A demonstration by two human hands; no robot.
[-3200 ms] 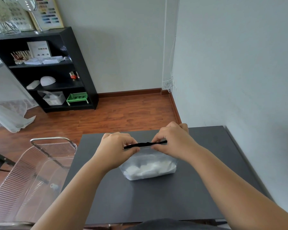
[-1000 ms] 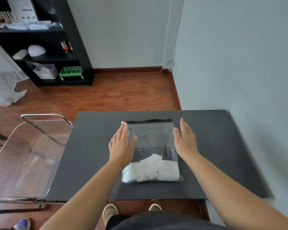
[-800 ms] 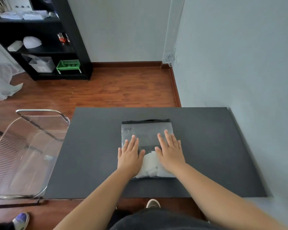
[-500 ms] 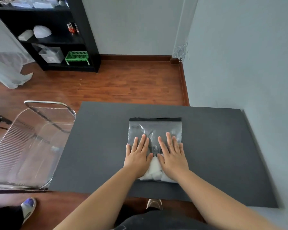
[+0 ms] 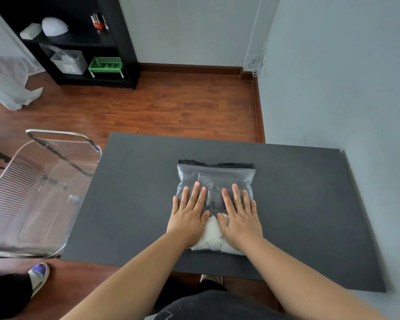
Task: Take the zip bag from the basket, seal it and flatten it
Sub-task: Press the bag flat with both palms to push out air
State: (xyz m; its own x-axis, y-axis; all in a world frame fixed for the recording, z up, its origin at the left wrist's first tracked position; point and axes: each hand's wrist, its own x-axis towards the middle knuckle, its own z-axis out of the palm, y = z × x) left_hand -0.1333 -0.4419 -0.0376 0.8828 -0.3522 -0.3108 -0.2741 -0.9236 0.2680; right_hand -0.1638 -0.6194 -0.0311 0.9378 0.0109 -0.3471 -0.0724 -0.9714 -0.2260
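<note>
Pressing down with both palms, the person leans over the zip bag (image 5: 215, 179), which lies flat near the middle of the dark table (image 5: 129, 204). The left hand (image 5: 189, 214) and the right hand (image 5: 239, 215) sit side by side on the clear plastic, fingers straight and spread, nothing curled around anything. Their thumbs nearly meet over the white pads (image 5: 211, 234) bunched at the near end of the bag, while the fingertips reach onto its emptier middle. The black zip strip (image 5: 215, 163) runs along the far edge, away from the person, and the plastic below it wrinkles a little. Just off the table's left edge stands the clear basket (image 5: 35, 192) with its metal handle (image 5: 62, 137) raised, well apart from the bag. Against the far wall stands a black shelf (image 5: 116, 40) holding a green rack (image 5: 105, 65).
</note>
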